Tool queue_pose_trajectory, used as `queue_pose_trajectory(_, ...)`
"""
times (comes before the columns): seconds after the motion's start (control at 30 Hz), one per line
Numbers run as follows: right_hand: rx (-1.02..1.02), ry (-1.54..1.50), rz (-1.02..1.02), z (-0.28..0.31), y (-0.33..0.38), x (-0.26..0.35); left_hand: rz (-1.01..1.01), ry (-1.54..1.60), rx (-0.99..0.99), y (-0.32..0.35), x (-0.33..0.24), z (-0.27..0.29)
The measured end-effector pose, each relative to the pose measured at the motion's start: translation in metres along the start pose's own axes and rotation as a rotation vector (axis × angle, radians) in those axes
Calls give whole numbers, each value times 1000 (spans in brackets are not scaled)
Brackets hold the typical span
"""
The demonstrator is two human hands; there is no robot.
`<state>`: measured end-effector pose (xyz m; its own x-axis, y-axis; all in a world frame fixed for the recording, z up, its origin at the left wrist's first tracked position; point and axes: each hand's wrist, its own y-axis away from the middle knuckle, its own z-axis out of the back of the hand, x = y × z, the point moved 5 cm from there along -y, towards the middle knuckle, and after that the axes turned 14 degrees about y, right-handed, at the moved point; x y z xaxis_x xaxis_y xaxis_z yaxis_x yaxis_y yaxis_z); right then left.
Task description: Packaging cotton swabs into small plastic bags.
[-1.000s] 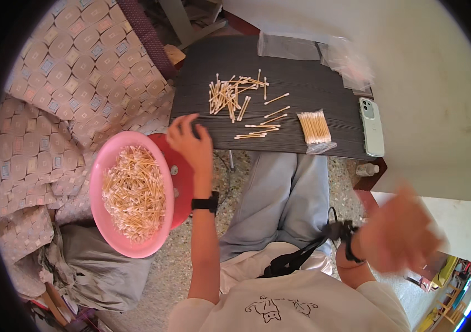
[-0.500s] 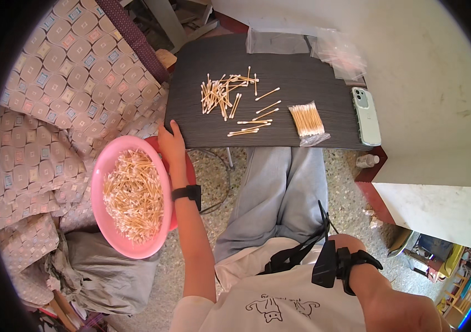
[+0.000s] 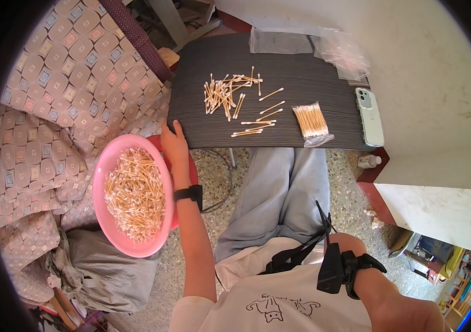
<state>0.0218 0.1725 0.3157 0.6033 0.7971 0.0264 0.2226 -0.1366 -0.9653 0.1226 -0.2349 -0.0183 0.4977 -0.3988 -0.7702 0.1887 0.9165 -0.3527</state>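
My left hand rests against the left front corner of the dark table, thumb and fingers apart, holding nothing. Beside that wrist, a pink oval basin is heaped with loose cotton swabs. On the tabletop lie a pile of cotton swabs and several single ones spread to its right. A filled clear bag of cotton swabs sits near the front edge. My right hand is low by my lap; the black wrist device hides its fingers.
Flat clear plastic bags lie along the table's far edge. A pale green phone is at the right edge, with a small white bottle below it. Patterned cloth hangs at left; a wall rises at right.
The view has shifted slightly, moving the table and basin a little to the right in the picture. Both hands keep their places, and the swabs and bag lie as before.
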Motion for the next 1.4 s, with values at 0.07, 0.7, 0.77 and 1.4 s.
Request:
queue_pose_trajectory(0.07,4,10,-4,1,0,0,6,-19,8,3,-1,1)
queue_pose_trajectory(0.7,-232,503,-422,40,59,-28,24,54,-2,3,0,-2)
queue_pose_trajectory(0.77,31,673,-668,43,67,-52,21,40,0,3,-3,0)
queue_pose_trajectory(1.4,1451,1310,-876,94,96,-137,-342,360,367,90,-97,-24)
